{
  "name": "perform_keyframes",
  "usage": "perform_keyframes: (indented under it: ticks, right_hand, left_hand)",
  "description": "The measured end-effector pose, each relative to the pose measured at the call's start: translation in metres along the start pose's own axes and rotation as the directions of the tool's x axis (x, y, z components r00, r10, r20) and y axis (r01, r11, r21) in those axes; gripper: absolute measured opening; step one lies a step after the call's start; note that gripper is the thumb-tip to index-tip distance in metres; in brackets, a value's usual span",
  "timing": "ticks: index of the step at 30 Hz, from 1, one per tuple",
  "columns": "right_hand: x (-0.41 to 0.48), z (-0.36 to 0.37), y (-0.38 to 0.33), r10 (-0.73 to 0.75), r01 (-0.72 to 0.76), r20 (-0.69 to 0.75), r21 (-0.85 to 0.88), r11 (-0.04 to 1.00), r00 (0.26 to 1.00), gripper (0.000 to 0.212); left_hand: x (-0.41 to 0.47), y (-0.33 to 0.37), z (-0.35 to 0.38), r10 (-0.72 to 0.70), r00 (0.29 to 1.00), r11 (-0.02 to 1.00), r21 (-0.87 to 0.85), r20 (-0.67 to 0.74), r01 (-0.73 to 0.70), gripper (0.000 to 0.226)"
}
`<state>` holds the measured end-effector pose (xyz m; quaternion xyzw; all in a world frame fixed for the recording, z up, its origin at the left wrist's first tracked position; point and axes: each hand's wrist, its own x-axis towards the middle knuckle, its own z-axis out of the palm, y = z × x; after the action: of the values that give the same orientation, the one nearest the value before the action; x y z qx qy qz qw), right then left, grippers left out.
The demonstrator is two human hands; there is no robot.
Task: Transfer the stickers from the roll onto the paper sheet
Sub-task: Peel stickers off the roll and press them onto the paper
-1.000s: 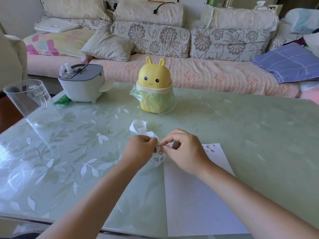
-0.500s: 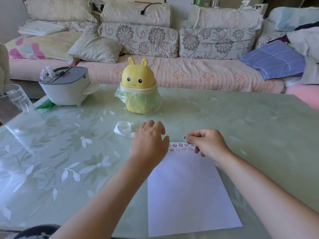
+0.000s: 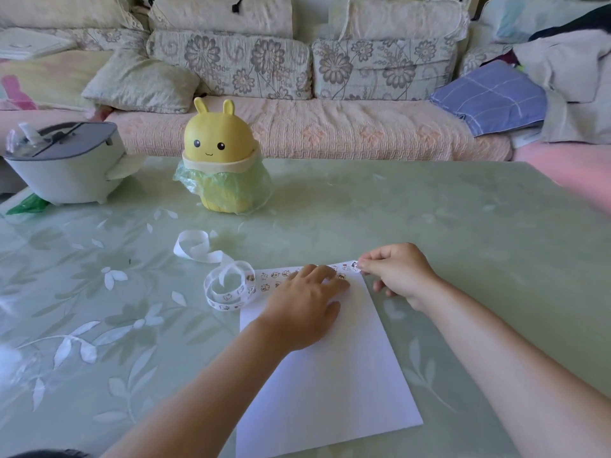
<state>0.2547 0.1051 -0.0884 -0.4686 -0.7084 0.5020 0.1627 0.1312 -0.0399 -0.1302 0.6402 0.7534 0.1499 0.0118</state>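
- Far side: a floral sofa runs the full width behind the table.
- The green glass table, leaf-patterned, carries everything in play.
- The paper sheet lies flat at near centre, angled a little, with its far edge under both hands.
- Far left, a grey lidded container stands on the table. Just right of it is a yellow bunny bin with a green bag liner.
- The left arm reaches in from near left, and the left hand is palm down on the sheet. Its fingers are straight and spread, released rather than gripping, and the tips press the far edge over a row of stickers.
- The right arm comes in from near right. The right hand sits at the sheet's far right corner, knuckles up, fingers curled, thumb and forefinger grasping one sticker right at that corner.
- The sticker roll lies in a loose loop on the table, touching the sheet's far left corner, well apart from the right hand.
- A bare white strip trails from the roll, curling far and left.
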Motion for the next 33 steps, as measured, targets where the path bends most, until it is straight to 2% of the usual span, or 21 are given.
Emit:
perform_keyframes:
  ticks: [4,11,17,22,28,33]
  right_hand:
    - [0.002,0.000,0.002,0.017,-0.017,-0.006,-0.049,0.999,1.000,0.004]
    - [0.009,0.003,0.007,0.022,-0.018,0.023,-0.174,0.985,0.999,0.007]
    - [0.011,0.002,0.005,0.034,-0.030,0.036,-0.092,0.995,0.999,0.008]
    - [0.005,0.005,-0.004,-0.030,0.035,0.065,-0.066,0.997,0.997,0.004]
    - [-0.010,0.037,-0.026,-0.071,0.071,0.186,0.008,0.997,0.980,0.004]
    - [-0.022,0.073,-0.034,-0.069,0.078,0.264,-0.023,0.997,0.962,0.003]
  left_hand:
    - [0.000,-0.002,0.003,0.014,0.999,0.997,0.073,-0.030,-0.012,0.040]
    - [0.002,-0.001,0.010,0.018,0.999,0.996,0.089,-0.030,-0.016,0.049]
    - [0.003,-0.003,0.009,0.009,1.000,0.999,0.033,-0.028,-0.008,0.046]
    - [-0.001,-0.014,0.011,-0.045,0.995,0.991,-0.132,-0.094,0.033,0.036]
    - [-0.028,-0.046,-0.003,-0.095,0.969,0.994,-0.071,-0.228,0.081,0.032]
    - [-0.056,-0.075,-0.021,-0.150,0.957,0.989,-0.045,-0.249,0.143,0.021]
